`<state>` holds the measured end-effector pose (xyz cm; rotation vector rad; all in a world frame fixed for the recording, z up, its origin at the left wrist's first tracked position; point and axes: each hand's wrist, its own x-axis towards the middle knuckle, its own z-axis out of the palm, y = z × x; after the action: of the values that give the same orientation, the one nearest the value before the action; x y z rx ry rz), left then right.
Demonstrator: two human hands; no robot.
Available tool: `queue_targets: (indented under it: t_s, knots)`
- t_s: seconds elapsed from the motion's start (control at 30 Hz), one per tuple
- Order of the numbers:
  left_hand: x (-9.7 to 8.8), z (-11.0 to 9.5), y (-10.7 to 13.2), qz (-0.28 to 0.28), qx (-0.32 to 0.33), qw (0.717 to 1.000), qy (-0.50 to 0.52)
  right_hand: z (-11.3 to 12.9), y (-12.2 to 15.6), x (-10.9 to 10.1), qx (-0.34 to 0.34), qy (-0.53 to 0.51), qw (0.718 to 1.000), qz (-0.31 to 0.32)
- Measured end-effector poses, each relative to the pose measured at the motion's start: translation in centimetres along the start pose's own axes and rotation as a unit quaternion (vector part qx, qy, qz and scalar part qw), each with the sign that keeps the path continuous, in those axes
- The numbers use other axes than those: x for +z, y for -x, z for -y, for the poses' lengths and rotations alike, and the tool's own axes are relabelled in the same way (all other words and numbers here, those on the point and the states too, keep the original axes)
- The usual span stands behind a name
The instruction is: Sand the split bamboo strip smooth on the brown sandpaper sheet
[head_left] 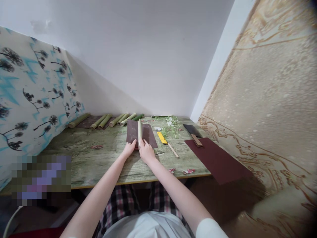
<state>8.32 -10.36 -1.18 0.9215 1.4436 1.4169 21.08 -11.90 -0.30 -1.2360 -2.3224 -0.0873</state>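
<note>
At the middle of the table, a brown sheet of sandpaper (149, 134) is raised, with a pale green bamboo tube (140, 129) lying lengthwise against it. My left hand (129, 148) grips the sheet's near left edge, thumb on top and fingers mostly hidden. Beside it, my right hand (147, 152) is closed around the near end of the bamboo tube. To the right of my hands lie a yellow utility knife (162, 138) and a thin wooden stick (173, 150).
Several bamboo tubes (104, 121) line the back left, some on dark sheets. Green shavings (170, 127) litter the back. At right, a dark red sandpaper sheet (218, 158) overhangs the table's front edge, near a cleaver (196, 140) with a wooden handle. Walls border the table.
</note>
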Motion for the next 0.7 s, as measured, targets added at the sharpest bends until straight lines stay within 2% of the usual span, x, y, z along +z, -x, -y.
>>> queue_targets:
  t_s: [0.13, 0.27, 0.4, 0.6, 0.7]
  knots:
    - [0.2, 0.0, 0.3, 0.063, 0.033, 0.997, -0.013, -0.6, -0.4, 0.3, 0.031, -0.01, 0.999, 0.0]
    - [0.2, 0.4, 0.2, 0.089, 0.045, 0.995, -0.009, -1.0, -0.5, 0.5, 0.036, -0.013, 0.999, 0.0]
    - [0.2, 0.2, 0.2, 0.068, 0.031, 0.997, -0.001, -1.0, -0.5, 0.5, 0.033, -0.016, 0.999, -0.007]
    - [-0.4, 0.5, -0.9, -0.003, -0.017, 1.0, 0.014, -0.5, 0.0, -0.1, -0.049, -0.014, 0.999, -0.015]
    - [-0.5, 0.9, -1.2, -0.008, -0.008, 1.0, 0.002, -0.3, 0.1, -0.1, -0.06, -0.009, 0.998, -0.015]
